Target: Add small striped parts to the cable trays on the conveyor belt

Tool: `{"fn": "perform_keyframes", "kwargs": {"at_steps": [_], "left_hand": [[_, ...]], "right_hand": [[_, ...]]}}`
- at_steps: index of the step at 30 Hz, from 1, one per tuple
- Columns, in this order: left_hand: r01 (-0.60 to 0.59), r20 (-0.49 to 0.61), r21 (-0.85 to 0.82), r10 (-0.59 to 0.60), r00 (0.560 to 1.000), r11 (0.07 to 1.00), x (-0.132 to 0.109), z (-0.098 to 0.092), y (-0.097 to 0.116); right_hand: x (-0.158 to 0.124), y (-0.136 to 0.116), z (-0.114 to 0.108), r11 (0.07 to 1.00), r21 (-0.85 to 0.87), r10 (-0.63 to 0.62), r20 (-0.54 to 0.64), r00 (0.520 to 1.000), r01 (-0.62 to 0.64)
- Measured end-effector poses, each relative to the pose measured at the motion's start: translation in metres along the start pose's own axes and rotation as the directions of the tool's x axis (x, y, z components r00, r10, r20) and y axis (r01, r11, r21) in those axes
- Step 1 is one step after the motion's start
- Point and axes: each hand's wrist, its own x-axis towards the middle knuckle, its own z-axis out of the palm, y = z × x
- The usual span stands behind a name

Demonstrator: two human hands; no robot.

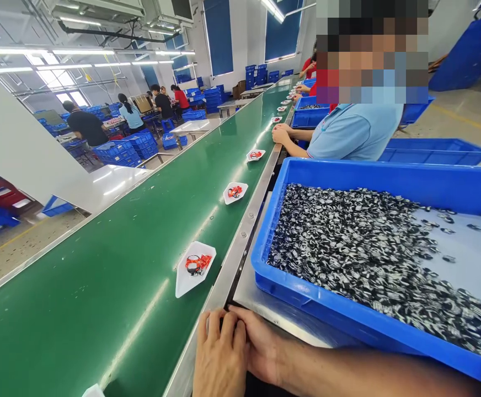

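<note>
At the bottom centre my left hand [220, 353] rests on the metal edge of the conveyor, its fingers curled against my right hand [261, 344]. Both hands are closed together, and whatever lies between the fingers is hidden. Ahead of them on the green belt [112, 248] sits a white tray [186, 284] holding red, black and white pieces. Another white tray [235, 193] with similar pieces lies farther up. Right of my hands stands a blue bin [331, 303] with a large heap of small black-and-white pieces [348, 242].
A person in a light blue shirt [343, 132] works along the belt's right side, hands at its metal rail [240, 237]. More small trays stretch up the belt. At the bottom left, a white tray corner [94, 391] shows. Other people and blue crates [118, 151] are at the left.
</note>
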Motion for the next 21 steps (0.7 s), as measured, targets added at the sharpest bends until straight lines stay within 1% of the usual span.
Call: {"fn": "perform_keyframes", "kwargs": {"at_steps": [2,4,6,8,10,15,19,21], "left_hand": [[-0.023,-0.027,-0.004,0.023,0.999,1.000,-0.002,0.004,-0.002],[-0.079,-0.047,0.003,0.079,0.996,0.997,0.000,0.003,-0.004],[-0.111,-0.091,-0.002,0.111,0.990,0.994,0.002,0.000,-0.005],[-0.113,-0.144,-0.014,0.110,0.983,0.993,0.003,-0.002,-0.005],[-0.116,-0.173,-0.021,0.110,0.979,0.993,0.003,-0.002,-0.004],[-0.130,-0.259,-0.025,0.119,0.959,0.991,0.003,0.005,-0.001],[-0.120,-0.312,-0.030,0.105,0.944,0.992,-0.001,0.014,-0.002],[-0.117,-0.313,-0.035,0.100,0.944,0.993,-0.004,0.019,-0.003]], "right_hand": [[0.002,-0.001,-0.004,1.000,0.022,0.019,-0.005,1.000,-0.019],[0.002,-0.002,-0.007,0.999,0.029,0.042,0.005,0.999,-0.042],[0.002,-0.003,-0.007,0.998,0.025,0.061,0.016,0.998,-0.061],[0.000,-0.003,-0.005,0.997,0.019,0.070,0.019,0.997,-0.071],[-0.002,-0.003,-0.003,0.997,0.013,0.079,0.010,0.997,-0.079],[-0.005,-0.002,0.000,0.997,0.009,0.076,-0.019,0.997,-0.076],[-0.006,-0.003,0.001,0.993,0.042,0.111,0.034,0.993,-0.113],[-0.006,-0.004,0.001,0.986,0.088,0.137,0.073,0.988,-0.143]]}}
